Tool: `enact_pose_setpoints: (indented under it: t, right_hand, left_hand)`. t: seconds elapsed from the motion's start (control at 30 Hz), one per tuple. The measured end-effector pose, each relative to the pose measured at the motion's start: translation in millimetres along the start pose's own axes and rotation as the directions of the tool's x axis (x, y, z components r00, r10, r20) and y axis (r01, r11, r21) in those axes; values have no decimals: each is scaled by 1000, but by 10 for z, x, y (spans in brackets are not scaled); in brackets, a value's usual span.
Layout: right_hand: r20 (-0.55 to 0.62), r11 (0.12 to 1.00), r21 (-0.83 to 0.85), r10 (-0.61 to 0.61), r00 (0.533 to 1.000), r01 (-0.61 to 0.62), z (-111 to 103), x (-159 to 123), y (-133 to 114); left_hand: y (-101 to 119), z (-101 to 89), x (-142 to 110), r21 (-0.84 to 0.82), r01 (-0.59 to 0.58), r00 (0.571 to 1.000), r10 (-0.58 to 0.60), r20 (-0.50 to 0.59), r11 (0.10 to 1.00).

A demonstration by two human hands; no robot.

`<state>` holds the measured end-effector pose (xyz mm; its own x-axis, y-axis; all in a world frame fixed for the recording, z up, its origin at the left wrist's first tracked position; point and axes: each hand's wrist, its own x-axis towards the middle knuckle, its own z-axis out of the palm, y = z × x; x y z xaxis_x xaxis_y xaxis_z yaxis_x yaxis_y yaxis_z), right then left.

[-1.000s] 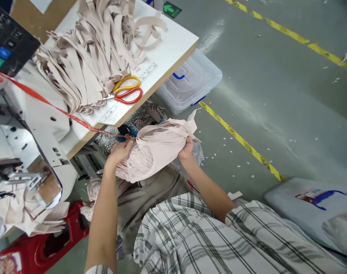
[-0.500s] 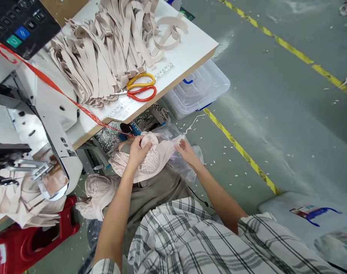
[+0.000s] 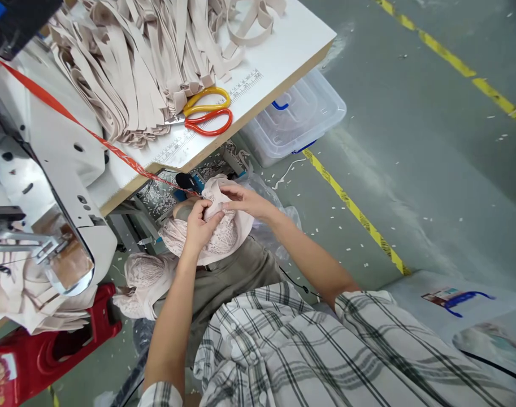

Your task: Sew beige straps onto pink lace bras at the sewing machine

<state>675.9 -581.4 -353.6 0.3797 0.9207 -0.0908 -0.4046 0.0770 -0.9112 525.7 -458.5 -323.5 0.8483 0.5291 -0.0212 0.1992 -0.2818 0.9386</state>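
A pale pink lace bra (image 3: pixel 224 240) lies across my lap. My left hand (image 3: pixel 199 226) is closed on its upper part, thumb and fingers pinching the fabric. Close beside it, my right hand (image 3: pixel 248 202) has its fingers bent over the same part of the bra, thumb toward the fingertips; the fabric between them is mostly hidden. More pink lace garment (image 3: pixel 145 280) hangs over my other leg on the left. A red ribbon (image 3: pixel 109 146) runs from the upper left down to near my left hand.
Beige fabric strips (image 3: pixel 130 73) are piled on the white table (image 3: pixel 289 39), beside yellow-and-red-handled scissors (image 3: pixel 209 110). A sewing machine (image 3: pixel 71 186) stands left, above a red plastic stool (image 3: pixel 41 356). A lidded clear bin (image 3: pixel 295 116) sits under the table edge.
My right hand has moved left from the bra's outer edge to beside my left hand. The stretched-out side of the bra has been drawn in. The view has shifted slightly.
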Motion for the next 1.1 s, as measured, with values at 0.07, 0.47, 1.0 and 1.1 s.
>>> enact_pose_setpoints:
  t: [0.07,0.47,1.0,1.1]
  right_hand:
    - [30,1000,13,-24,999,24,-9,-13,-32]
    - [-27,991,99,98,995,-95,90,-100,-135]
    - [-127,985,175,23,992,0,242,-112,-233]
    - [-117,983,186,25,993,-3,227,-121,-229]
  left_hand:
    - [-22,-5,-8,-16,7,1000,-6,6,1000]
    - [-18,-30,47,-244,171,985,-157,74,955]
    - [93,-110,224,-282,353,930,-300,213,892]
    - [104,-102,228,-279,342,935,-297,193,897]
